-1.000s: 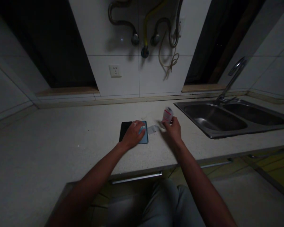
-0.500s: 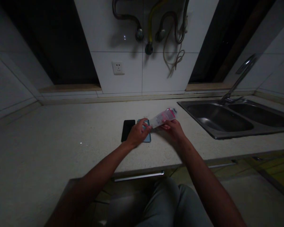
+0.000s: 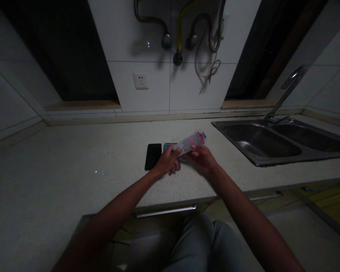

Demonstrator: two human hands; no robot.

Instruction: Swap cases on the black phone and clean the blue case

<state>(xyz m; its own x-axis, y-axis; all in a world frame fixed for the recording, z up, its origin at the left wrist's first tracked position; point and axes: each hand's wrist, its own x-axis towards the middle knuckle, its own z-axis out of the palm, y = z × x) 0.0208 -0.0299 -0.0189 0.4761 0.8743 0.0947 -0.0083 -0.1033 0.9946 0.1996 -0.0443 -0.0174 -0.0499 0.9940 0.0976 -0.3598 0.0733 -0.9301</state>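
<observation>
Left hand (image 3: 167, 161) rose; right hand (image 3: 202, 158) grips one packet (image 3: 190, 142).

The left hand (image 3: 166, 161) and right hand (image 3: 202, 160) are bare, forearms (image 3: 124, 202) too — grey trousers (image 3: 187, 245) (soft, creased) below.

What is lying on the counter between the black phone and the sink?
In the head view, a blue flat case beside the black phone, partly hidden by the left hand; then bare counter to the sink.

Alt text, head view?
Left hand and right hand hold a clear plastic packet with pink print above a pale speckled countertop. A black phone and a flat blue rectangle lie beside the left hand; a steel double sink sits at right.
</observation>
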